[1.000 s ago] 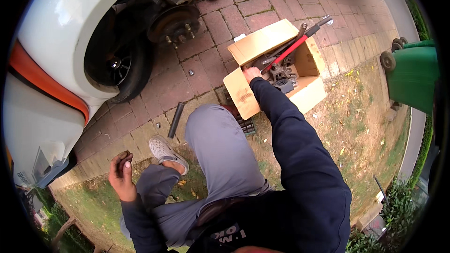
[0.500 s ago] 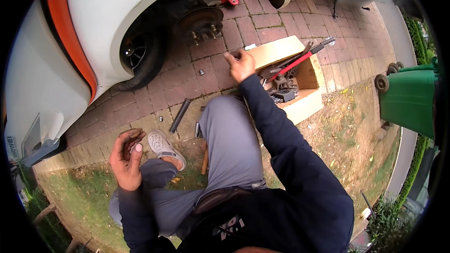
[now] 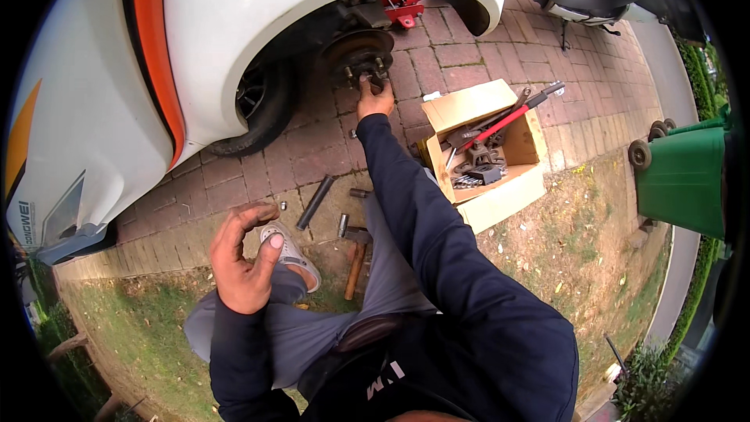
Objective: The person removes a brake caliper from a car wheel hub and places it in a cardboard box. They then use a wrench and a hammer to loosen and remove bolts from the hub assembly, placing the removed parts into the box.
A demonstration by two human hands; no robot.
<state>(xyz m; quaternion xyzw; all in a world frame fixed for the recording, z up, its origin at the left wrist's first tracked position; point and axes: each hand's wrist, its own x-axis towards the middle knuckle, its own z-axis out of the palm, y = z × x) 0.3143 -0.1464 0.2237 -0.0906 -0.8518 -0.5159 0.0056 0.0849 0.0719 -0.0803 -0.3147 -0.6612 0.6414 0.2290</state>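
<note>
My right hand reaches up to the brake drum under the white wheel arch. Its fingertips are drawn together at the lower studs; whatever they grip is hidden. My left hand hovers above my shoe, fingers curled and thumb apart, with nothing in it. Beneath it on the paving lies a small metal nut. Close to my knee are a black tube, a shiny socket, a short dark cylinder and a wooden-handled hammer.
Beside my right arm stands an open cardboard box holding metal tools and a red-handled bar. A red jack sits beyond the drum. The vehicle's white body overhangs a tire. A green wheeled bin stands right.
My right hand has moved from beside the box, forward and left, to the drum studs. My left hand has shifted slightly right. More of the hammer shows as my leg has shifted.
</note>
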